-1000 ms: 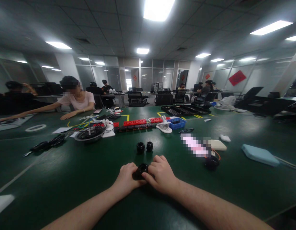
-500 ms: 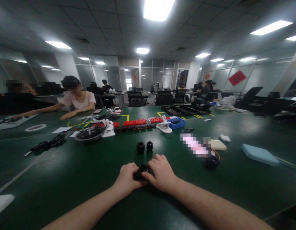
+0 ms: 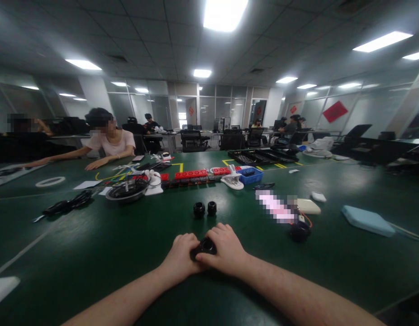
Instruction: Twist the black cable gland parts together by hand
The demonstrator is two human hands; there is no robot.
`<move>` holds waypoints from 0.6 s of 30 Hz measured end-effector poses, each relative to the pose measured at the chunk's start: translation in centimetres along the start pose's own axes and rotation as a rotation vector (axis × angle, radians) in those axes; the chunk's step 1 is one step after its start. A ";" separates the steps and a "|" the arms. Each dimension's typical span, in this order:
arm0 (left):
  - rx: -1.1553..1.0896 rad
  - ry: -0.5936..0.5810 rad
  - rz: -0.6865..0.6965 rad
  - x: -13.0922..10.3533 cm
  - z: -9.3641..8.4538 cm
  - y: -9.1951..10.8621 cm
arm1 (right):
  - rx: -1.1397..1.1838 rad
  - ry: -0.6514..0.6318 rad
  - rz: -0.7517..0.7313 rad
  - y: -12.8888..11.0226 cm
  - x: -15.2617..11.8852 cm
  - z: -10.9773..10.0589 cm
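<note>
My left hand (image 3: 181,256) and my right hand (image 3: 227,250) both grip a glossy black round fitting (image 3: 207,245) low over the green table. Its open hole faces up towards me, and fingers cover its sides. The right thumb lies across its near edge, while the left hand closes on its left side. Just beyond my hands stand two smaller-looking black ribbed round fittings, a left one (image 3: 199,209) and a right one (image 3: 212,208), side by side with a narrow gap. Their exact kind I cannot make out.
Further back are red strips (image 3: 191,174), a blue bin (image 3: 250,175), a white clamp-like stand (image 3: 233,179) and a metal bowl (image 3: 126,194) with cables. A light-blue case (image 3: 367,221) lies right; black cables (image 3: 67,203) lie left. Across the table a person (image 3: 109,138) rests both arms on it.
My hands have shifted slightly, and the right thumb has slid left and down across the held fitting, which has turned or tilted a little. The two standing fittings have stayed put.
</note>
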State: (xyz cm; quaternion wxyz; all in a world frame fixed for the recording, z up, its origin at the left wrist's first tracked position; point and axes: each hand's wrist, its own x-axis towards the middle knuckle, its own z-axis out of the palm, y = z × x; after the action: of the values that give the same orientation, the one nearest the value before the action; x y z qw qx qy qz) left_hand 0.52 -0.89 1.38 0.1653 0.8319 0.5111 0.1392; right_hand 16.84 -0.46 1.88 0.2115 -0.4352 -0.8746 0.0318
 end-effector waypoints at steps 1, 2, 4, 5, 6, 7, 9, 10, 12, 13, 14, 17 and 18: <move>0.001 0.000 -0.006 0.0 0.0 0.0 | 0.022 0.013 0.015 -0.1 0.0 0.1; 0.000 0.002 -0.014 0.0 0.0 0.1 | 0.044 0.027 0.027 -0.1 -0.1 0.1; -0.005 0.001 -0.028 0.0 -0.1 0.1 | 0.076 0.048 0.038 -0.3 -0.2 0.2; -0.009 0.000 -0.033 0.0 -0.1 0.1 | 0.085 0.053 0.041 -0.3 -0.2 0.2; -0.014 -0.002 -0.038 0.0 -0.1 0.1 | 0.088 0.056 0.044 -0.4 -0.2 0.2; -0.022 -0.005 -0.041 -0.1 -0.1 0.1 | 0.088 0.057 0.046 -0.4 -0.2 0.2; -0.037 -0.010 -0.043 -0.1 -0.1 0.1 | 0.081 0.055 0.046 -0.5 -0.3 0.2; -0.040 -0.008 -0.043 -0.2 -0.1 0.1 | 0.077 0.053 0.045 -0.5 -0.3 0.2; -0.037 -0.002 -0.044 -0.2 -0.2 0.1 | 0.069 0.048 0.040 -0.6 -0.3 0.0; -0.035 0.001 -0.044 -0.2 -0.2 0.2 | 0.066 0.044 0.037 -0.7 -0.3 0.0; -0.033 0.003 -0.048 -0.2 -0.3 0.2 | 0.063 0.042 0.034 -0.7 -0.3 -0.1; -0.058 -0.012 -0.067 -0.3 -0.5 0.5 | 0.065 0.046 0.029 -0.7 -0.3 -0.1; -0.065 -0.015 -0.071 -0.3 -0.6 0.6 | 0.066 0.049 0.028 -0.7 -0.3 -0.1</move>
State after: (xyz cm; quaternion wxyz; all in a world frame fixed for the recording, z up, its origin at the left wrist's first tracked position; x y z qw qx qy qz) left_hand 0.62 -1.36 2.17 0.2009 0.8083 0.5343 0.1438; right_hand 16.52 -1.15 2.05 0.2468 -0.4408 -0.8614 0.0531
